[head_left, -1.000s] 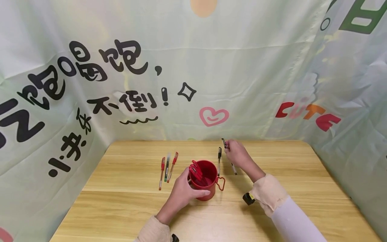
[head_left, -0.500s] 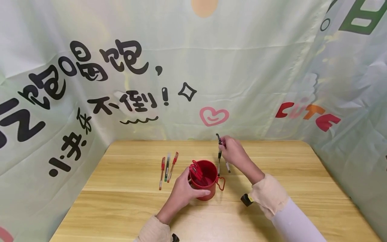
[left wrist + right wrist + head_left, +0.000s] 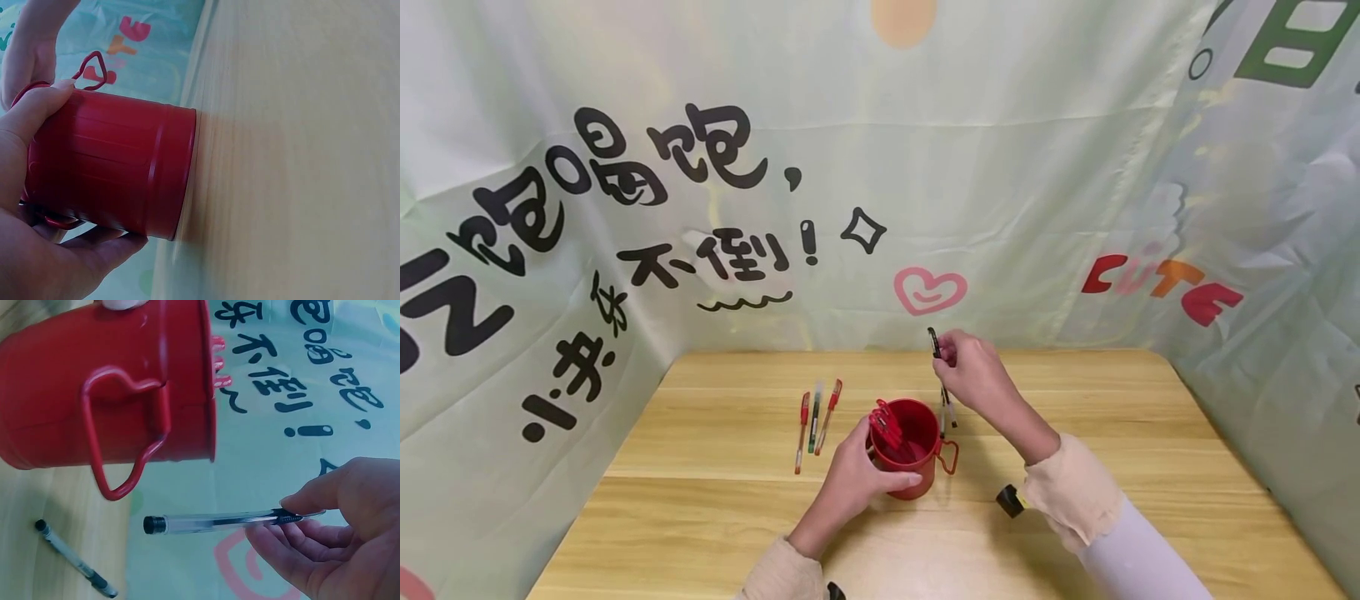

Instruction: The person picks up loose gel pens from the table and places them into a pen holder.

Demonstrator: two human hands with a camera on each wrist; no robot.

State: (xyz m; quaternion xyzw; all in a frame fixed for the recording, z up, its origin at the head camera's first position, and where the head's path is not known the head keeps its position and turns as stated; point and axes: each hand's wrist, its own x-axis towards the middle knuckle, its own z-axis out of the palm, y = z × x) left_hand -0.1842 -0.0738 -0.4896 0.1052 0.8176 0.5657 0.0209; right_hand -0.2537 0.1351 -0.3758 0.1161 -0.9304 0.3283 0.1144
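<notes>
My left hand (image 3: 850, 471) holds a small red metal bucket (image 3: 112, 159) that stands upright on the table, its thumb near the rim and its fingers around the far side. A looped wire handle (image 3: 94, 437) sticks out from the bucket's right side. Several red pens (image 3: 886, 427) lean inside against the left wall. Beyond the bucket, my right hand (image 3: 976, 371) pinches a clear gel pen (image 3: 212, 523) by its black cap end, with the other end pointing down. Another black-capped pen (image 3: 75, 557) lies on the table below it, partly covered by the held pen in the head view.
Left of the bucket lie two red-capped pens (image 3: 802, 429) (image 3: 830, 412) with a green-tipped pen (image 3: 815, 417) between them. A printed cloth (image 3: 1000, 183) hangs behind the wooden table (image 3: 700, 525). A small black device (image 3: 1010, 501) sits at the right cuff.
My right hand has carried the black-capped pen leftward, so it now overlaps the pen lying on the table. The left hand and the bucket stay where they were.
</notes>
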